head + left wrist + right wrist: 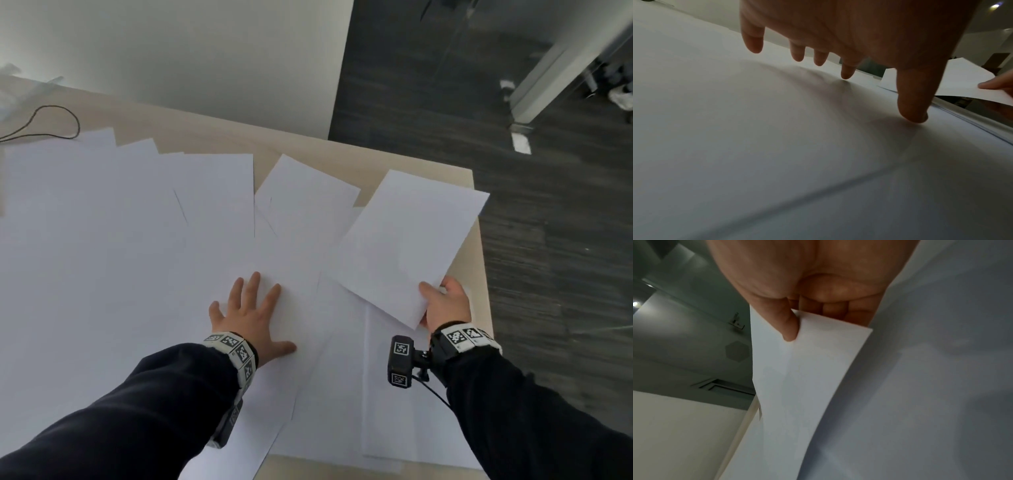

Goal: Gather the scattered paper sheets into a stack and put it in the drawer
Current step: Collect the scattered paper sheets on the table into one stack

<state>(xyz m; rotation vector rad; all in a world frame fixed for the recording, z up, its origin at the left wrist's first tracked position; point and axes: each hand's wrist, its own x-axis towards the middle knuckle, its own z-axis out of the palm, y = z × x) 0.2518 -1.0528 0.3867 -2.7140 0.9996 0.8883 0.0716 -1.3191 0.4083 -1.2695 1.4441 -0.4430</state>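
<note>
Cord [41, 121]: looped at the far left corner of the tabletop [212, 137], apart from the work.
Loose sheets [102, 240]: spread overlapping from the left edge across the middle, flat and not yet squared into a pile.
Left hand [251, 317]: fingers straight and splayed, palm down on the middle sheets near the front edge, gripping nothing; fingertips [912, 116] touching the paper, probably to pin the layer so nothing slides.
Held sheet [407, 240]: lifted clear above the sheets near the right edge, tilted, its near corner pinched.
Right hand [445, 303]: closed on that corner, thumb [790, 327] on top and fingers curled beneath; a corner grip most likely because the sheet is thin and lifts easily there.
Drawer: not in view.
Stage: gathering barely begun, judging by how much lies scattered.
</note>
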